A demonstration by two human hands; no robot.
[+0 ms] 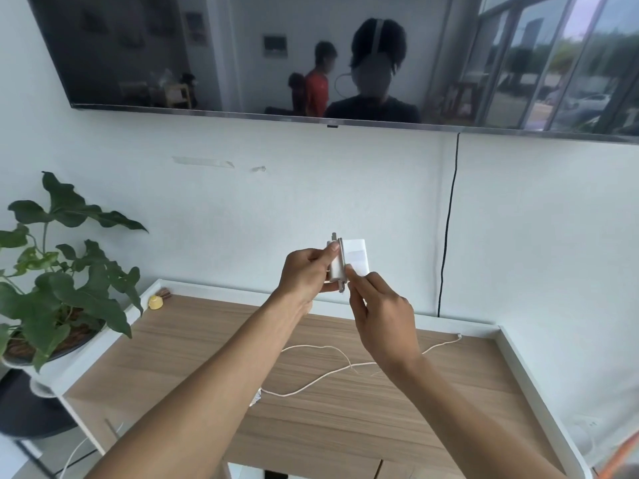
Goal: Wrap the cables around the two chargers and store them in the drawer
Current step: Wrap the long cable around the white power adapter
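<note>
Both hands up over the desk (pixel 207 344): left hand (pixel 304 271) pinching the white charger (pixel 354 257) by its edges, right hand (pixel 377 316) gripping the first cable turn, loose cable (pixel 311 380) trailing below — looks light, rigid, slick brick; limp cord, keep tension.

Soft daylight, wide-angle bending at edges.

One charger (pixel 349 259), one cable (pixel 321 375), two hands (pixel 304 274)
</note>
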